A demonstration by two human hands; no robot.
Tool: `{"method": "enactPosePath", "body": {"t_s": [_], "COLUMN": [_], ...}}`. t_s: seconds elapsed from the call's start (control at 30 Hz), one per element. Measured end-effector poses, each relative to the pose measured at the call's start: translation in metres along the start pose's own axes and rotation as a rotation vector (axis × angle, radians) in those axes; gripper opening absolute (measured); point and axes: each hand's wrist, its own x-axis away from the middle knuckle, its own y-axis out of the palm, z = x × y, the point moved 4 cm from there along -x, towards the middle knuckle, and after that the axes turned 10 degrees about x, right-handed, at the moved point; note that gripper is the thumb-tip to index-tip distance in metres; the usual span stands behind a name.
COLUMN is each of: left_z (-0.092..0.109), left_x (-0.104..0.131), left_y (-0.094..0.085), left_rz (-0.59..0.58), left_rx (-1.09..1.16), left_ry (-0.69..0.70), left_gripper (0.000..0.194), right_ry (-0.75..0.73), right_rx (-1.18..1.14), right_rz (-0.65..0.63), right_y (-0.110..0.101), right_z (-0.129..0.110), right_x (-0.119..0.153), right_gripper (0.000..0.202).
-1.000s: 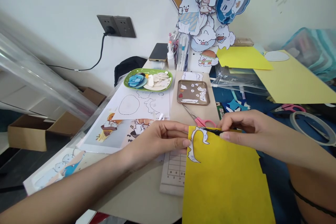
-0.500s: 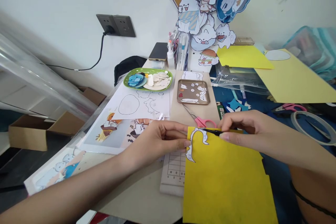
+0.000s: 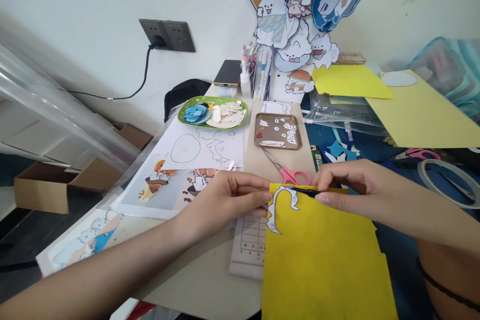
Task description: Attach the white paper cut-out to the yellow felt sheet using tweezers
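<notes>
Yellow sheet [image 3: 326, 260] lowered slightly, crescent paper [image 3: 273, 211] atop, left hand [image 3: 230, 197] pinching sheet, right hand [image 3: 352, 182] gripping black tool [image 3: 306, 192]

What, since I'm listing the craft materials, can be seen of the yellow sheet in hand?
The yellow sheet looks matte; paper or felt, I can't tell. Its right edge is stepped, its bottom out of frame. It partly hides a gridded white board. A curved white outlined piece lies at its upper left. There the left hand pinches its edge; the right hand holds a dark tool along its top.
</notes>
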Motion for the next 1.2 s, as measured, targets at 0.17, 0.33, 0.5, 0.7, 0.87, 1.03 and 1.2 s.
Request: {"method": "enactPosePath", "body": {"t_s": [0.17,0.33,0.5,0.7,0.87,1.03,1.2], "left_z": [0.0,0.0012,0.003,0.0036,0.0011,-0.0006,-0.0002], "left_x": [0.0011,0.0021,0.0025,0.0019,0.0007,0.0001,-0.0001], "left_y": [-0.0002,-0.0001,0.0008,0.0015,-0.0008,-0.0028,-0.0025], "left_rz": [0.021,0.014,0.023,0.034,0.039,-0.022,-0.069], "left_rx": [-0.015,-0.031,-0.044,-0.044,-0.042,-0.017,-0.005], "left_ry": [-0.006,0.001,0.006,0.006,-0.008,-0.021,-0.038], "left_gripper": [0.017,0.017,0.016,0.015,0.019,0.022,0.026], "right_ry": [-0.002,-0.013,0.005,0.01,0.011,0.008,0.009], "right_rx": [-0.002,-0.009,0.015,0.022,0.021,0.013,0.026], "right_rz": [0.016,0.018,0.052,0.069,0.034,0.026,0.042], "right_y": [-0.0016,-0.0019,-0.0007,-0.0014,-0.0033,-0.0047,-0.0049], "right_z": [-0.0013,-0.0028,-0.0046,-0.005,-0.0031,0.0003,0.0025], "right_x": [0.0003,0.0009,0.0006,0.0003,-0.001,-0.0018,-0.0012], "right_gripper": [0.022,0.022,0.02,0.019,0.019,0.019,0.021]}}
